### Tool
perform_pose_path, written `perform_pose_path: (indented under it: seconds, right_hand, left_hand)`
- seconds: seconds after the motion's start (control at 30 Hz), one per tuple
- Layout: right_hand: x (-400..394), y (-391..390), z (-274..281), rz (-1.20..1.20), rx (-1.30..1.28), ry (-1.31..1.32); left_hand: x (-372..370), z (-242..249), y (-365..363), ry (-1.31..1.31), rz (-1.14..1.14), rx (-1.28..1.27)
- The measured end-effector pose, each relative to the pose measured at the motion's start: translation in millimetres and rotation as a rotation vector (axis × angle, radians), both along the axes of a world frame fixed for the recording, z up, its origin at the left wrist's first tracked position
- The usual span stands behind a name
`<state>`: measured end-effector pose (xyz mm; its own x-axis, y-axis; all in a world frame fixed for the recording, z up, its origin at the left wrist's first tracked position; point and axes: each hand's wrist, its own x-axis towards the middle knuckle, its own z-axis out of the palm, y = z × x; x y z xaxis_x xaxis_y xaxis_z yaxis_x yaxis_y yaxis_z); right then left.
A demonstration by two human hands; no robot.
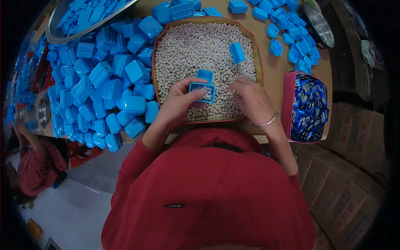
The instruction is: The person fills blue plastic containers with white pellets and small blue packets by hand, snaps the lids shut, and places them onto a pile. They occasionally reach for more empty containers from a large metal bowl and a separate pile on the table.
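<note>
A small open blue case (203, 89), its hinged lid tipped up and away from the body, is being held over a shallow tray (258, 54) of pale round pellets (196, 46), a few of which are already lying inside it. The left hand (177, 104) is gripping the case from below and from its left edge, thumb closed over the near rim. Just right of that grip, the right hand (250, 100) is resting on the pellets with fingers curled loosely; whether it is pinching any is impossible to tell, and a thin bangle (266, 122) is circling its wrist. Beyond the grip, a closed blue case (236, 53) is lying on the pellets. To the left of the held case, a deep heap of closed blue cases (104, 83) is covering the table, while to the far right a red box (287, 104) is holding blue foil sachets (310, 106). Another person in red (35, 164) is crouching at lower left.
</note>
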<state>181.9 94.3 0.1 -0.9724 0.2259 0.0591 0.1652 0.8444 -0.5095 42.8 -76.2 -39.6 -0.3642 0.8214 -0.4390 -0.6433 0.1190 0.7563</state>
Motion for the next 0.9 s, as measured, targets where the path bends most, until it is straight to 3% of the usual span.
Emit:
perform_pose_path:
  seconds: [0.03, 0.13, 0.27, 0.37, 0.4, 0.53, 0.63, 0.67, 0.77, 0.9]
  right_hand:
    - [-1.9, 2.7, -5.2, -0.001, 0.12, -0.017]
    - [-32.2, 0.3, -21.8, 0.144, 0.169, 0.245]
    - [-50.6, 14.9, -42.1, 0.346, 0.121, 0.16]
    - [-39.9, 26.4, -32.5, 0.239, -0.6, 0.172]
    - [-33.1, 27.8, -24.7, 0.134, -0.986, 0.035]
    - [-18.2, 27.8, -19.0, 0.07, -1.227, 0.097]
    - [-16.2, 11.1, 3.7, 0.003, -0.845, 0.235]
    - [-15.6, 9.0, 15.9, 0.037, -0.514, 0.232]
    - [-20.7, -3.2, 22.0, 0.129, -0.019, 0.37]
    - [-20.2, -11.6, 32.6, 0.177, 0.013, 0.416]
  left_hand:
    - [-0.9, 1.8, -1.5, 0.06, 0.016, -0.021]
    - [-3.6, 16.7, -6.8, 0.184, 0.089, -0.046]
    - [-18.6, 32.4, -18.7, 0.222, 0.158, -0.003]
    - [-23.6, 36.5, -27.0, 0.256, 0.161, 0.027]
    - [-23.9, 34.5, -25.6, 0.253, 0.142, 0.038]
    - [-17.6, 29.6, -9.8, 0.281, 0.018, 0.07]
    - [-9.6, 23.2, 3.8, 0.324, -0.031, 0.109]
    - [-9.8, 21.1, 6.3, 0.354, -0.049, 0.108]
    - [-1.8, 21.8, 10.8, 0.351, -0.039, 0.132]
    - [2.7, 34.9, 12.7, 0.41, -0.018, 0.156]
